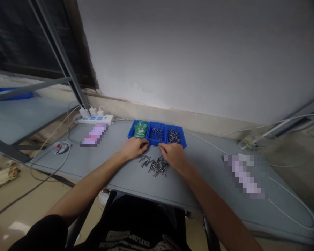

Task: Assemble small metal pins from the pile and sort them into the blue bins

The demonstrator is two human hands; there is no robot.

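Three small blue bins stand side by side on the table. The left bin [131, 130] holds a green bag [141, 128]. A few screws lie in the middle bin [155, 142], and many screws fill the right bin [184, 138]. In front of them is a loose pile of screws [157, 166]. My left hand [134, 147] rests at the front of the left bin, fingers curled together. My right hand [174, 155] is just in front of the right bin, beside the pile, with thumb and fingertips pinched. What either hand holds is too small to make out.
A white power strip [94, 119] with chargers and cables sits at the back left, near a blurred-out phone-like object [95, 135]. Another blurred-out object [243, 174] lies at the right, by a white cable. A metal shelf frame [57, 52] stands left; the wall [199, 62] is behind.
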